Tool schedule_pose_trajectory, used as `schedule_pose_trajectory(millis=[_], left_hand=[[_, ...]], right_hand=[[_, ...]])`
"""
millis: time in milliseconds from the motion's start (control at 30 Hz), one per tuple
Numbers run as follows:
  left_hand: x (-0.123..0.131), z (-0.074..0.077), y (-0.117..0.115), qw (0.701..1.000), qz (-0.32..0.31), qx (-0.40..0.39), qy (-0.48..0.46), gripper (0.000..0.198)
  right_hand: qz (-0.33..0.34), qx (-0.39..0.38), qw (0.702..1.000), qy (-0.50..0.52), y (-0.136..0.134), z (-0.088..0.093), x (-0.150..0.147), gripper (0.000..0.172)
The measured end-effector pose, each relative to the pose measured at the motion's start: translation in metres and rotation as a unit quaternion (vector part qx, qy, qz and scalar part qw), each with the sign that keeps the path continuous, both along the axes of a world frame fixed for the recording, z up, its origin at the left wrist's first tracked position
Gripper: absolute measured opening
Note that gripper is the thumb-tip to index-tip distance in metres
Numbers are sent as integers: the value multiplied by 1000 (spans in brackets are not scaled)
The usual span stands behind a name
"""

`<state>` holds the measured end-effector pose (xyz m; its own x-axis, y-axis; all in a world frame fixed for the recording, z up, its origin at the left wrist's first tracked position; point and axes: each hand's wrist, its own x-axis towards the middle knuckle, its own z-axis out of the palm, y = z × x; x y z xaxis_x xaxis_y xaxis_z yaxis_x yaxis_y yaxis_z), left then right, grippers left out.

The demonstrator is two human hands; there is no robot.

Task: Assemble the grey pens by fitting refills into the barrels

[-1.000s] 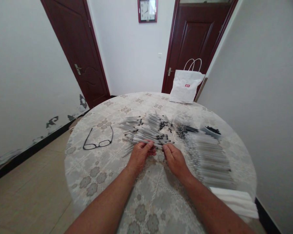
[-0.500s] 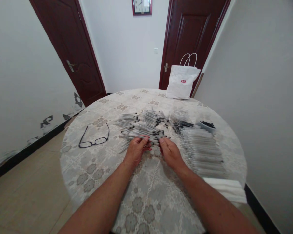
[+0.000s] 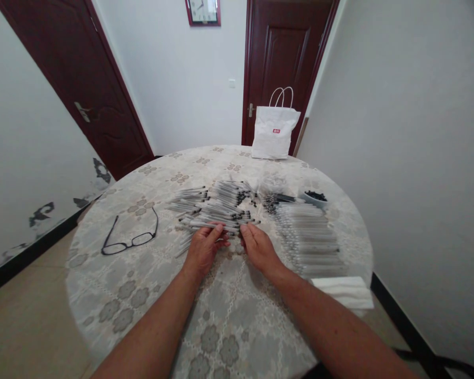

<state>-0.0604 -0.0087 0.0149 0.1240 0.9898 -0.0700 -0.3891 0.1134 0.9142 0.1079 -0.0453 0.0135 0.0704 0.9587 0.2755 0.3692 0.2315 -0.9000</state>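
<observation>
My left hand (image 3: 204, 246) is closed round a pale, thin pen (image 3: 229, 229) with a dark tip, at the near edge of a loose pile of similar pens (image 3: 226, 195). The fingers of my right hand (image 3: 257, 245) are pinched together at the dark end of this pen. What lies between those fingertips is too small to make out. To the right, many whitish pens (image 3: 308, 231) lie in a neat stack. Behind the stack are black pieces (image 3: 284, 198) and a small bowl (image 3: 324, 202) of black parts.
Black-framed glasses (image 3: 130, 243) rest at the left of the round table (image 3: 142, 337). A white paper bag (image 3: 273, 139) stands at the far edge. Clear plastic (image 3: 272, 183) lies behind the pens, and folded white material (image 3: 343, 291) lies at the near right.
The whole view has shifted, so the table and both hands appear further left. Against the pens, my hands have hardly moved.
</observation>
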Motion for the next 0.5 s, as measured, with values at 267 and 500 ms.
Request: schedule_pose_trajectory(millis=[267,500], left_hand=[[0,2,3,1000,17,-3,5,48],[0,-3,3,1000,8,-1,3,48]], right_hand=[[-8,8,997,74,-2,2,-4,29],[3,-26,998,50,2,-5,-5,41]])
